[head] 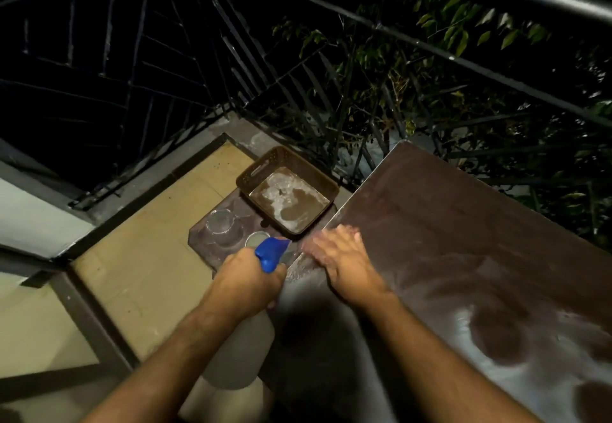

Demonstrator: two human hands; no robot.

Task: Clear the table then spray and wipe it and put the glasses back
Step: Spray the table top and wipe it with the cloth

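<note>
While the scene is dim and lit from near the camera, a person's two bare forearms reach forward over a balcony corner. Their left hand [246, 278] curls its fingers round the neck of a spray bottle [241, 343] with a pale body and a blue trigger head [270, 252]. Their right hand [341, 257] lies flat with fingers spread and fairly straight, pressing on the near-left edge of a dark brown table [463, 223]; the hand is blurred, so finer detail is unclear. Pale wet streaks and patches shine on the table's near end.

Left of the table and lower down sits a small dark stand [205, 247]. On it lie a clear drinking glass [222, 227], a second round glass rim [255, 240] partly hidden behind the blue trigger head, and a brown perforated plastic basket [288, 187] with whitish residue on its floor. The basket's corner sits just beside the table edge.

A black metal railing [231, 58] encloses the corner, with leafy branches [463, 41] beyond it. Tan floor tiles [149, 257] lie beneath.
</note>
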